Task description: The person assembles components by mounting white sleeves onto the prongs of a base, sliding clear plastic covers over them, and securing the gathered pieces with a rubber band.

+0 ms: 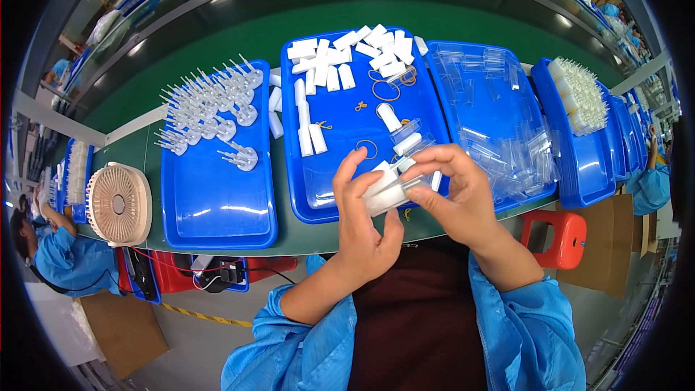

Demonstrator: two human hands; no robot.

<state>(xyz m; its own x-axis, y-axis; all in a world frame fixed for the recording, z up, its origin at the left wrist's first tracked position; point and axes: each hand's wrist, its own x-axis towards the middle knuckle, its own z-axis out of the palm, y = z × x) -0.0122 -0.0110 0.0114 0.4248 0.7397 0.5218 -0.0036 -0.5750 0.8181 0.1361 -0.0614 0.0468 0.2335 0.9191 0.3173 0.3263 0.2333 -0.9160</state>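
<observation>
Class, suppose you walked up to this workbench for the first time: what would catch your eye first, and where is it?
First, the two hands, left and right, meeting at the centre front around a small white part in a clear plastic case. Behind them, a row of bright blue trays spans the green bench, the middle one scattered with white blocks. At far left stands a beige desk fan.

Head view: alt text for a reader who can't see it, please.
Left hand and right hand together hold a small white piece in a clear plastic case above the middle blue tray of white rolled pieces, on a green workbench.
</observation>
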